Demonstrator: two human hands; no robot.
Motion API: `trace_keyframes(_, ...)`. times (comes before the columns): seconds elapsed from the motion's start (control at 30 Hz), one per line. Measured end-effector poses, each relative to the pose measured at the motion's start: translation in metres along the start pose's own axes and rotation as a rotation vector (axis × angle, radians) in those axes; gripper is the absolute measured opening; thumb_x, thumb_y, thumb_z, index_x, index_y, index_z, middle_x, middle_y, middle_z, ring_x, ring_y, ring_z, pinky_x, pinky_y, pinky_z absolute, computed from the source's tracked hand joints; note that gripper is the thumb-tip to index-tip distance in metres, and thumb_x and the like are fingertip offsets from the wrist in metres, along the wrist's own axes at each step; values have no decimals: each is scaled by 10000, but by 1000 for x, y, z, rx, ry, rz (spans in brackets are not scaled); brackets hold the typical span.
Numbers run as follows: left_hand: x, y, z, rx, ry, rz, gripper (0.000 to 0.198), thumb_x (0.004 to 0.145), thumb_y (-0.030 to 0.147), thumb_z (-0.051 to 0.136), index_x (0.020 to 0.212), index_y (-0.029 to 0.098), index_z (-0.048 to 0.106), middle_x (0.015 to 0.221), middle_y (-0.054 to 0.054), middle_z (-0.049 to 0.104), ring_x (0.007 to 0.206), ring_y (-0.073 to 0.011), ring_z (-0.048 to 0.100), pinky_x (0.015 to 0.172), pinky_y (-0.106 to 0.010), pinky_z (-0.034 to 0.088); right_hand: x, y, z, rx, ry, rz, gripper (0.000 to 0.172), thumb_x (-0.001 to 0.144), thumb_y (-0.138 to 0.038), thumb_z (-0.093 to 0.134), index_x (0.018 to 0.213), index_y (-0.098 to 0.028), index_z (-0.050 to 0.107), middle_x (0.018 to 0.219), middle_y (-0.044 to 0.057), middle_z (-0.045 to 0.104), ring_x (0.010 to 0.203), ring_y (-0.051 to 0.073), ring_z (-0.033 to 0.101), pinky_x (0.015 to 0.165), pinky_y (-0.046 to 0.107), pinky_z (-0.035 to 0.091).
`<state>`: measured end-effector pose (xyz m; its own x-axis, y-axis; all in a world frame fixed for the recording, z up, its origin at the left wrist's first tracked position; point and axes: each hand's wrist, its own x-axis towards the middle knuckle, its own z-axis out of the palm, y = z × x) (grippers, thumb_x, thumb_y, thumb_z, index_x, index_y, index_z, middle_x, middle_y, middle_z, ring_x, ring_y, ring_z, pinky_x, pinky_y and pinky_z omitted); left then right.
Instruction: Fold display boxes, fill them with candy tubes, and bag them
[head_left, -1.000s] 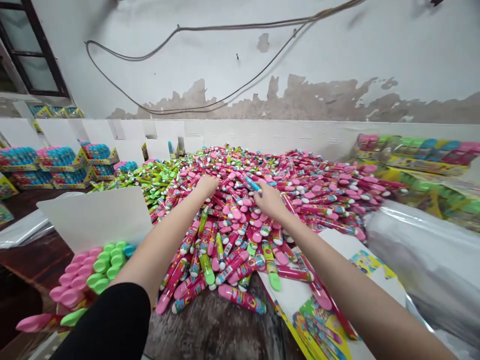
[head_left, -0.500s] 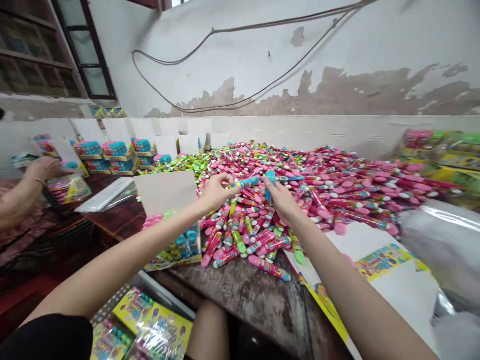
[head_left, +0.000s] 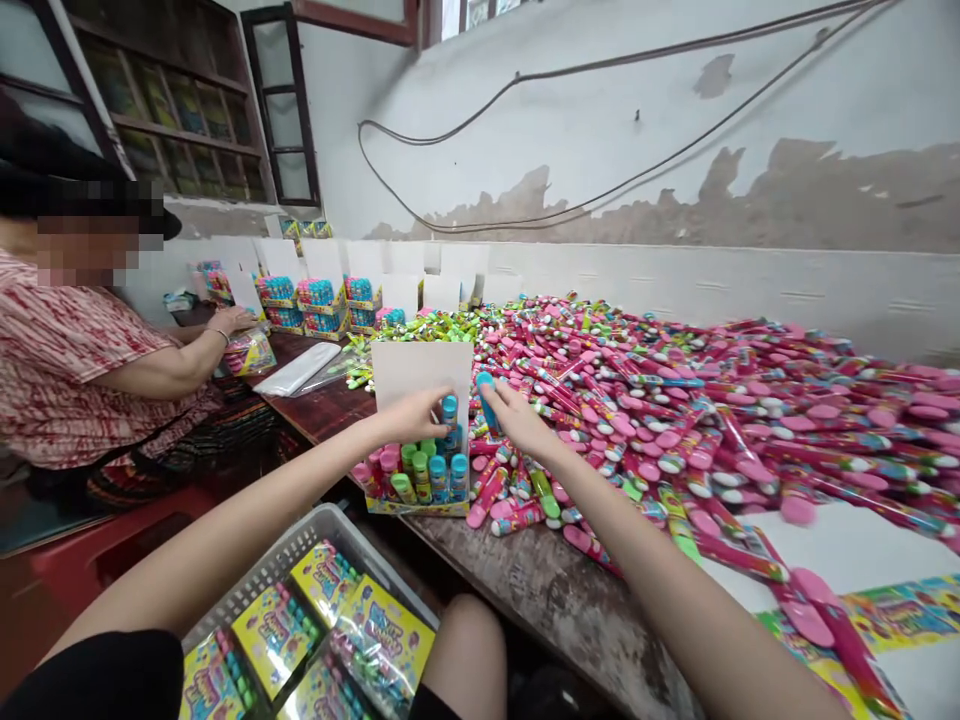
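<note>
My left hand (head_left: 420, 412) pinches a blue-capped tube (head_left: 449, 410) over the back right of a display box (head_left: 418, 508). Pink-, green- and blue-capped tubes stand in that box, and its white back panel (head_left: 422, 368) rises behind them. Just to the right, my right hand (head_left: 517, 415) is closed on another blue-capped tube (head_left: 487, 402), held nearly upright. Beside the box spreads a large pile of mostly pink tubes (head_left: 600, 385).
A basket (head_left: 330, 518) of wrapped yellow boxes stands below the table edge. At left sits another person (head_left: 97, 340), hands at a clear package. Filled display boxes (head_left: 319, 300) line the back left. Printed card (head_left: 900, 610) lies at right.
My left hand has brought its tube from over the pile to the display box. My right hand still holds its tube. The view has swung left, showing more of the other person and the basket.
</note>
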<state>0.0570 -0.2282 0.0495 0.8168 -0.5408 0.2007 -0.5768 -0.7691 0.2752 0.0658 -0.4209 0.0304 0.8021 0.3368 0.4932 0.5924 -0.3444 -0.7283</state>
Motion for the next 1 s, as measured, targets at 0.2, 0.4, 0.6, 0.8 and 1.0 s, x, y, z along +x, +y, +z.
trace_keyframes(0.2,0,-2,5,219,-74,-40,268,907,297,447,959,135,655,959,-116,681,901,-231,639,823,-324,473,3,12,10,-208,-124,-17,209,864,-320,461,854,-153,586,726,11,604,676,149,542,629,248,412)
trace_keyframes(0.4,3,8,2,336,-96,-161,196,748,245,673,923,173,723,941,-99,710,916,-273,652,790,-332,492,8,12,10,-426,-219,12,154,847,-238,526,848,-140,645,782,53,676,700,150,596,637,235,403)
trace_keyframes(0.6,10,20,3,391,-145,-298,187,707,283,727,861,177,736,889,-101,726,884,-259,670,751,-306,507,10,13,20,-603,-321,80,115,793,-279,644,868,-214,702,744,19,692,709,161,628,590,226,394)
trace_keyframes(0.8,14,17,3,435,-172,-351,218,699,303,701,865,163,721,909,-122,716,883,-281,668,732,-321,510,-2,12,29,-694,-274,94,158,797,-353,648,908,-256,707,808,27,704,797,191,649,629,246,427)
trace_keyframes(1.0,31,42,-4,364,-85,-205,359,772,373,605,1103,242,650,864,-53,713,823,-241,665,684,-298,490,-20,31,-37,-821,8,117,348,936,-396,401,1232,-279,540,1099,7,663,996,133,601,797,218,451)
